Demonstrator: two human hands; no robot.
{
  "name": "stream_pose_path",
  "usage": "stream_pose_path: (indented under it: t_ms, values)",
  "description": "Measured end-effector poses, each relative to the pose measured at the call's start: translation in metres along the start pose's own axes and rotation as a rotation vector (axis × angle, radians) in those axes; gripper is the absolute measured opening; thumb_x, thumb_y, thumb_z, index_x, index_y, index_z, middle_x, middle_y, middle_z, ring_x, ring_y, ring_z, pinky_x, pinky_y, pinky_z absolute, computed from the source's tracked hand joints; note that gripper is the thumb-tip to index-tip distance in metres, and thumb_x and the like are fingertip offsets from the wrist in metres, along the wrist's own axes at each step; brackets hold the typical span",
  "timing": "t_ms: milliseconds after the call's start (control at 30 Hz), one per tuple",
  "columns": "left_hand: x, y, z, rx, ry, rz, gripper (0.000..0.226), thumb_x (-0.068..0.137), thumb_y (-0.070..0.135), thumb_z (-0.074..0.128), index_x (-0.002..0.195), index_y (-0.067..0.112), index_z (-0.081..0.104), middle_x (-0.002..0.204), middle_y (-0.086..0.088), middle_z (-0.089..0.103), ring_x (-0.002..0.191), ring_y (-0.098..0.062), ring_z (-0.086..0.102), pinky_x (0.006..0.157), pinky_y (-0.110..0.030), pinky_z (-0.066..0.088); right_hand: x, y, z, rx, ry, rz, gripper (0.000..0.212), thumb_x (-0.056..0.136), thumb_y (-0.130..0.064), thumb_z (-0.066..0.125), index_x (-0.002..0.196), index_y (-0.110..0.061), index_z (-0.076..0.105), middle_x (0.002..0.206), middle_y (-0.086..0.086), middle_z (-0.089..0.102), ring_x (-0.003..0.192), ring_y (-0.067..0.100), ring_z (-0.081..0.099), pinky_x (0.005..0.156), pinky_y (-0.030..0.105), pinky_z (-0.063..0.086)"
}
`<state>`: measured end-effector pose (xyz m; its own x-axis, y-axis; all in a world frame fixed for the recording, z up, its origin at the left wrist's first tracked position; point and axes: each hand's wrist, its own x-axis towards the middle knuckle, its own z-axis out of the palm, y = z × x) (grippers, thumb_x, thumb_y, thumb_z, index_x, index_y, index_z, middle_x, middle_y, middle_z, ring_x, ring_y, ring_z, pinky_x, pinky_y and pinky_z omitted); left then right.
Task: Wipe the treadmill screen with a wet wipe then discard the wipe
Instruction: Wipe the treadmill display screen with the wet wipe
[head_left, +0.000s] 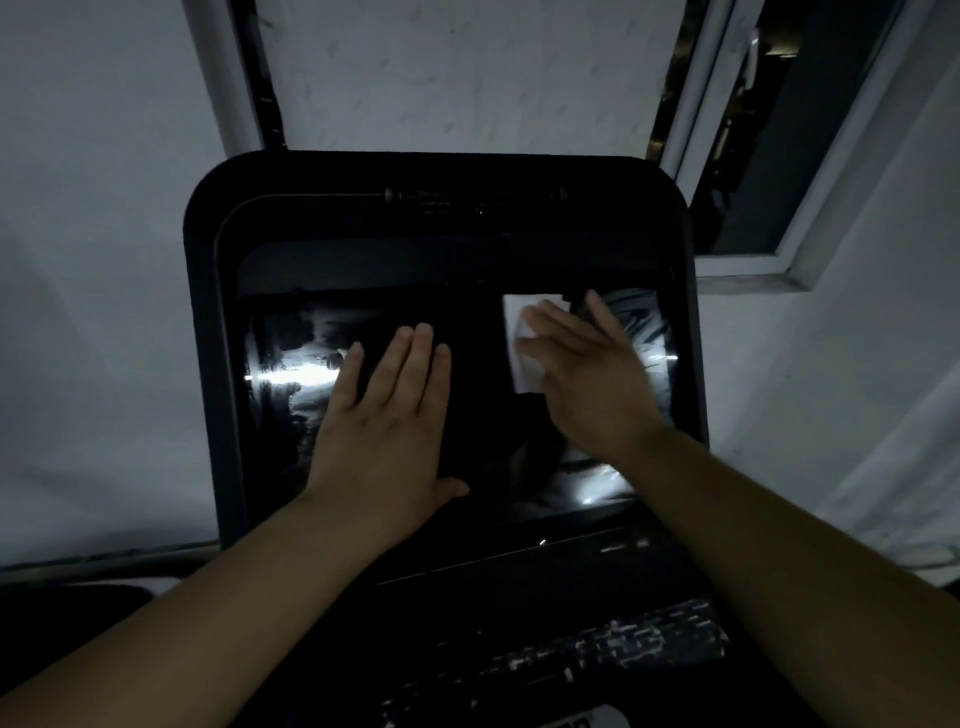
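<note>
The black treadmill screen (483, 364) fills the middle of the view, glossy, with wet streaks glinting at its left and lower right. My right hand (587, 374) lies flat on the screen's upper right part, fingers together, pressing a white wet wipe (519, 312) against the glass. The wipe shows above and left of the fingers; the rest is hidden under the palm. My left hand (389, 415) rests flat on the screen's centre left, fingers extended and holding nothing.
The screen sits in a thick dark console frame (208, 312). Below it is a dark panel with pale worn markings (623, 649). White walls stand behind, and an open window with a white frame (748, 265) is at the upper right.
</note>
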<state>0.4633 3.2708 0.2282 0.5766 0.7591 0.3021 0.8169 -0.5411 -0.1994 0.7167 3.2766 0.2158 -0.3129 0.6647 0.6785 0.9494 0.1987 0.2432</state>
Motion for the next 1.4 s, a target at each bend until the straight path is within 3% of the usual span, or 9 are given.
stream_pose_path:
  t_ms: [233, 467, 700, 967, 1100, 1233, 1400]
  values:
    - [0.027, 0.013, -0.007, 0.045, -0.019, 0.025, 0.114, 0.089, 0.073, 0.048, 0.158, 0.011, -0.018, 0.167, -0.013, -0.025, 0.154, -0.024, -0.023, 0.123, -0.056, -0.011, -0.024, 0.06, -0.013, -0.061, -0.039, 0.159, 0.043, 0.089, -0.019, 0.041, 0.117, -0.007, 0.072, 0.139, 0.016, 0.064, 0.135, 0.03, 0.056, 0.123, 0.057, 0.026]
    - [0.064, 0.035, -0.012, 0.09, -0.028, 0.082, 0.105, 0.093, 0.065, 0.05, 0.159, 0.017, -0.016, 0.168, -0.011, -0.023, 0.155, -0.025, -0.022, 0.122, -0.057, -0.012, -0.016, 0.032, -0.007, 0.017, -0.054, -0.004, 0.046, 0.087, -0.018, 0.04, 0.117, -0.01, 0.074, 0.141, 0.015, 0.063, 0.137, 0.029, 0.055, 0.123, 0.054, 0.029]
    - [0.073, 0.033, -0.008, 0.136, -0.075, 0.081, 0.105, 0.093, 0.063, 0.055, 0.16, 0.019, -0.013, 0.168, -0.011, -0.023, 0.154, -0.026, -0.022, 0.121, -0.061, -0.011, -0.037, 0.084, -0.018, -0.021, -0.042, 0.081, 0.046, 0.088, -0.018, 0.04, 0.118, -0.008, 0.073, 0.14, 0.014, 0.063, 0.134, 0.03, 0.058, 0.119, 0.059, 0.033]
    - [0.074, 0.035, -0.008, 0.142, -0.081, 0.072, 0.106, 0.092, 0.064, 0.055, 0.16, 0.02, -0.014, 0.168, -0.009, -0.023, 0.155, -0.025, -0.022, 0.122, -0.06, -0.012, -0.016, 0.032, -0.009, 0.011, -0.005, -0.01, 0.045, 0.086, -0.018, 0.043, 0.115, -0.008, 0.075, 0.138, 0.016, 0.065, 0.134, 0.032, 0.058, 0.119, 0.056, 0.035]
    - [0.074, 0.033, -0.007, 0.135, -0.079, 0.075, 0.107, 0.092, 0.064, 0.056, 0.16, 0.021, -0.015, 0.168, -0.009, -0.024, 0.154, -0.024, -0.022, 0.122, -0.06, -0.011, -0.032, 0.062, -0.015, -0.003, -0.087, 0.027, 0.05, 0.084, -0.019, 0.041, 0.122, -0.014, 0.073, 0.143, 0.011, 0.062, 0.138, 0.027, 0.054, 0.121, 0.055, 0.032]
    - [0.075, 0.034, -0.009, 0.151, -0.098, 0.079, 0.107, 0.092, 0.063, 0.056, 0.159, 0.02, -0.015, 0.168, -0.01, -0.024, 0.154, -0.026, -0.022, 0.122, -0.061, -0.008, -0.052, 0.093, -0.028, -0.064, -0.08, 0.133, 0.052, 0.085, -0.018, 0.039, 0.124, -0.01, 0.072, 0.14, 0.015, 0.063, 0.133, 0.033, 0.058, 0.12, 0.057, 0.031]
    - [0.076, 0.035, -0.009, 0.147, -0.099, 0.074, 0.107, 0.092, 0.062, 0.057, 0.16, 0.02, -0.014, 0.168, -0.01, -0.024, 0.155, -0.026, -0.021, 0.122, -0.06, -0.009, -0.034, 0.054, -0.017, -0.035, -0.056, 0.063, 0.051, 0.079, -0.021, 0.043, 0.118, -0.01, 0.074, 0.137, 0.016, 0.065, 0.131, 0.035, 0.059, 0.121, 0.055, 0.032]
